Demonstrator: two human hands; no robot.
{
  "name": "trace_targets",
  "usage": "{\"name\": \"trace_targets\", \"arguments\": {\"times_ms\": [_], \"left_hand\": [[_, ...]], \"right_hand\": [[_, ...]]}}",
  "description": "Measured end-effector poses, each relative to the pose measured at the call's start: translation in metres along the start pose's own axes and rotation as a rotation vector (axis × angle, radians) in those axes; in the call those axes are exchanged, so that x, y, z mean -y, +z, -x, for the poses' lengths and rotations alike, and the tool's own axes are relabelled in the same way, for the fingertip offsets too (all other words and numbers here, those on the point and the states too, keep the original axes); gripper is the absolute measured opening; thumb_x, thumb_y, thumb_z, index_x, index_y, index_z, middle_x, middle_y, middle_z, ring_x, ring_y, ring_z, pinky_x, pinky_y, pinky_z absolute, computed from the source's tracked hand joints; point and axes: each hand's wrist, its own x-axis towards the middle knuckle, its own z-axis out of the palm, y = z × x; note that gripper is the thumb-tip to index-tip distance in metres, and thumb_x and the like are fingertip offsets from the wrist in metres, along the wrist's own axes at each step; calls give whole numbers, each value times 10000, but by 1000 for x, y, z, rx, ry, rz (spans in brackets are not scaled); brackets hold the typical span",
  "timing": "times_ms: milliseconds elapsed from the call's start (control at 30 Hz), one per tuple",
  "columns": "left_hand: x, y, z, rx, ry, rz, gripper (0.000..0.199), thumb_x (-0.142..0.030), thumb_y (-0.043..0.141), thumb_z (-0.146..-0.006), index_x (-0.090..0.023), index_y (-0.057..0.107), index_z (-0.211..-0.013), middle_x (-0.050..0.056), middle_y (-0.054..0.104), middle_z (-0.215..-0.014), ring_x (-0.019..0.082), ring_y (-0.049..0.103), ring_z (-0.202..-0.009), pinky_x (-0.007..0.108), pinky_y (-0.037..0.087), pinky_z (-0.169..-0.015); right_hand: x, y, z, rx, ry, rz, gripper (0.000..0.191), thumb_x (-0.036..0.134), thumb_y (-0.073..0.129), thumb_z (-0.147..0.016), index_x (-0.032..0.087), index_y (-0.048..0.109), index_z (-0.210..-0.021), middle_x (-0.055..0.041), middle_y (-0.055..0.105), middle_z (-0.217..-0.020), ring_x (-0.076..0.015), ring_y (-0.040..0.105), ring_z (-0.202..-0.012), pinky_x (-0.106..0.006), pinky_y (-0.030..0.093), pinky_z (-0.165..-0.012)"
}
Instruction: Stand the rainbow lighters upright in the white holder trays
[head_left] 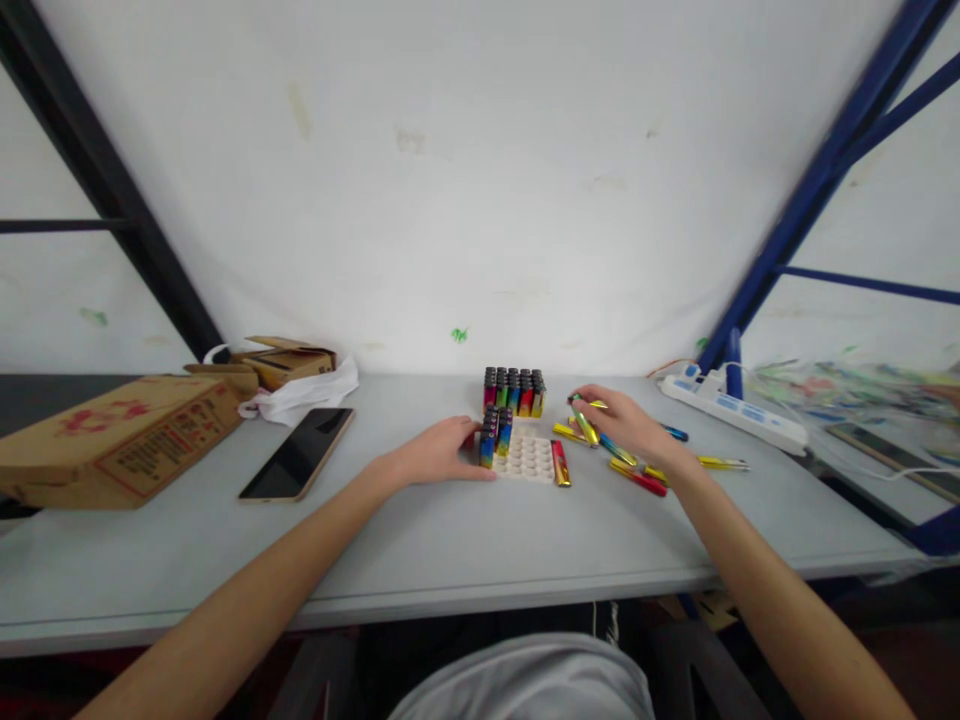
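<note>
A white tray (pixel 529 460) with rows of round holes lies on the table, several dark-topped lighters (pixel 496 432) upright along its left side. My left hand (pixel 439 452) grips the tray's left end, thumb along the near corner and fingers behind; something red shows by the fingertips, too small to name. Pinched in my right hand (pixel 619 422) is a green-and-yellow lighter (pixel 585 424), tilted above the table. Loose lighters in red, yellow and blue lie beneath and around that hand. One red lighter (pixel 561 463) lies against the tray's right edge.
Behind the tray stands a block of upright lighters (pixel 514 392). To the left are a phone (pixel 298 455), a white plastic bag (pixel 311 393) and cardboard boxes (pixel 124 440). A white power strip (pixel 735 410) lies at right, by a blue metal frame (pixel 806 200).
</note>
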Motion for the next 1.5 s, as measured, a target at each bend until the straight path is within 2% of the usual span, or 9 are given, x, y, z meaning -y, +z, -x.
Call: {"name": "trace_targets", "arguments": {"times_ms": [67,133,233,333,400,500,633,967,1500], "left_hand": [[0,0,0,2,-5,1,671,-751,709,-718,-155,652,-1023,99,670,-981,291,633,-892,360,489,-796],[0,0,0,12,-5,-7,668,-746,706,-728,-152,650,-1028,101,668,-985,293,632,-901,363,486,-805],[0,0,0,17,0,-19,660,-743,703,-735,-149,643,-1017,99,665,-979,290,632,-902,360,485,-807],[0,0,0,13,9,-17,658,-739,704,-739,-151,638,-1027,94,665,-981,286,633,-899,350,484,-792],[1,1,0,8,18,-11,651,-732,705,-743,-152,638,-1033,91,665,-982,282,632,-897,347,483,-790],[2,1,0,-1,27,-7,640,-731,708,-743,-157,639,-1018,84,666,-972,276,629,-883,343,480,-786],[3,2,0,-7,28,-5,645,-734,711,-741,-157,638,-1020,81,669,-970,271,630,-870,344,478,-781],[3,2,-2,4,29,7,642,-705,730,-737,-145,659,-1043,100,682,-1001,287,633,-925,351,482,-813],[1,1,-2,1,21,10,615,-697,740,-726,-160,661,-1015,91,688,-989,275,632,-910,345,479,-813]], "right_hand": [[3,-2,-5,5,34,-281,325,526,514,-976,225,573,-1083,-41,700,-954,-175,654,-743,-288,483,-662],[10,2,-13,27,65,-523,376,603,542,-943,251,511,-1072,24,630,-809,-124,555,-593,-252,434,-572],[18,11,-25,34,95,-680,431,661,604,-883,256,503,-991,95,412,-616,-87,346,-483,-210,290,-477],[19,23,-33,-42,104,-565,521,726,570,-871,220,497,-775,82,320,-571,-82,258,-478,-231,192,-453],[17,31,-34,-135,96,-401,609,762,537,-868,211,435,-632,60,321,-547,-88,273,-494,-252,205,-468],[12,43,-30,-221,115,-200,670,787,544,-842,218,348,-548,49,278,-525,-96,266,-517,-271,189,-494],[10,56,-25,-174,96,-86,662,773,524,-849,229,282,-558,46,223,-550,-101,230,-542,-284,150,-513],[9,62,-21,-165,17,52,498,572,465,-919,207,392,-588,31,285,-588,-119,316,-562,-278,217,-550],[4,60,-21,-72,-10,88,518,595,430,-936,187,506,-627,25,376,-586,-128,361,-575,-272,264,-565]]}}
